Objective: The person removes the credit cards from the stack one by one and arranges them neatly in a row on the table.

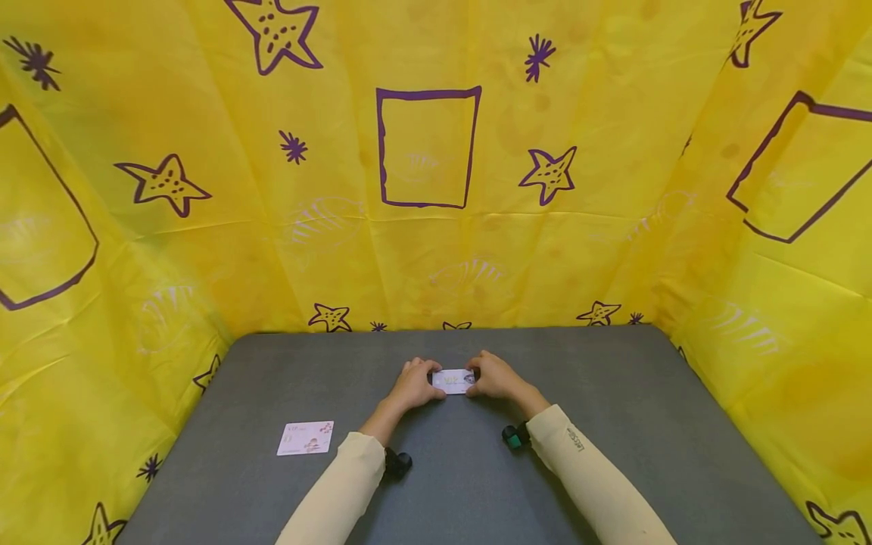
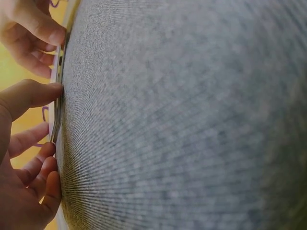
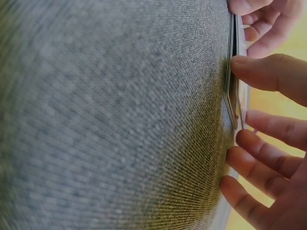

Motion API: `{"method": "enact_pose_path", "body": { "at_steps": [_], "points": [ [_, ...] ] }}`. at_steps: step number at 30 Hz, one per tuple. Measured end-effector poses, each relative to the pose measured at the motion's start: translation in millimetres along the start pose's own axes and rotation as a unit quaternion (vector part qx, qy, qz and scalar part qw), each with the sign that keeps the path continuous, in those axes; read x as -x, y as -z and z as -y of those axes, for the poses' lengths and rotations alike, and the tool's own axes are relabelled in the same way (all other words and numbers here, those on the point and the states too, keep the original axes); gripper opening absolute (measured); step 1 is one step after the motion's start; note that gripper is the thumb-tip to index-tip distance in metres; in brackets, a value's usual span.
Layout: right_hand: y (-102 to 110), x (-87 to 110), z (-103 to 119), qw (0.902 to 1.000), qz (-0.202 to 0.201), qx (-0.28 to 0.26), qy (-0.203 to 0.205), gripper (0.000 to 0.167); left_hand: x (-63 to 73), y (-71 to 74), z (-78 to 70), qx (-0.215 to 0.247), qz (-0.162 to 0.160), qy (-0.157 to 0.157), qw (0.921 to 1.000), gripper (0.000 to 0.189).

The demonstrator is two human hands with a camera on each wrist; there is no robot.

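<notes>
Before a yellow curtain [image 1: 422, 257] with purple starfish [image 1: 548, 175], over the far half of a dark gray tabletop [image 1: 443, 484]. Pinching with left hand [image 1: 413, 384] and right hand [image 1: 496, 377] the opposite ends of a small white card stack [image 1: 450, 386]. Showing yellowish print [image 1: 450, 380] and a dark picture [image 1: 469, 378] on top, thin layers and dark gaps edge-on. Partly hidden at both ends by the grip; too small to read.

Yellow starfish-printed cloth [image 1: 422, 257] hangs behind the grey table [image 1: 668, 439].

one card stack [image 1: 450, 381] (layers hard to count), one loose card [image 1: 306, 438], two grips [image 1: 412, 384] [image 1: 497, 377], two sleeves [image 1: 337, 492] [image 1: 593, 473], one table [image 1: 463, 484]
</notes>
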State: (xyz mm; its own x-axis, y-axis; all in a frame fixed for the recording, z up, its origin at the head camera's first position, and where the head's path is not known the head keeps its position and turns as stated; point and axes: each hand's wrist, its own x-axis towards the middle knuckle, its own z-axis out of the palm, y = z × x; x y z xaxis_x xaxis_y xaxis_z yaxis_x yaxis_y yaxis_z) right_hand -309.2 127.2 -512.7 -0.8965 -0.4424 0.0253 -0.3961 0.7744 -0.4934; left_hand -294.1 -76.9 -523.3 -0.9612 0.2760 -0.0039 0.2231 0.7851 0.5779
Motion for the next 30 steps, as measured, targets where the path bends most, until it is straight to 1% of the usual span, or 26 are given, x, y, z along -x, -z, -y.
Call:
{"method": "enact_pose_path", "body": {
  "at_steps": [5, 11, 23, 30],
  "points": [
    [0.9, 0.8, 1.3, 0.9998, -0.004, -0.016, -0.006, 0.043, -0.4, 1.6, 0.4, 0.004, 0.006, 0.002, 1.0, 0.048],
    [1.5, 1.2, 1.6, 0.9998, 0.002, -0.018, -0.003, 0.045, 0.8, 2.0, -0.2, 0.004, 0.005, -0.007, 1.0, 0.048],
    [0.9, 2.1, 2.8, 0.9999, 0.008, -0.01, 0.003, 0.045, 0.7, 1.7, 0.5, 0.007, 0.002, -0.017, 0.9998, 0.05],
    [2.4, 1.7, 5.3, 0.9999, 0.005, -0.001, 0.013, 0.045, 0.2, 2.0, 1.2, 0.013, 0.013, -0.016, 0.9997, 0.051]
  ]
}}
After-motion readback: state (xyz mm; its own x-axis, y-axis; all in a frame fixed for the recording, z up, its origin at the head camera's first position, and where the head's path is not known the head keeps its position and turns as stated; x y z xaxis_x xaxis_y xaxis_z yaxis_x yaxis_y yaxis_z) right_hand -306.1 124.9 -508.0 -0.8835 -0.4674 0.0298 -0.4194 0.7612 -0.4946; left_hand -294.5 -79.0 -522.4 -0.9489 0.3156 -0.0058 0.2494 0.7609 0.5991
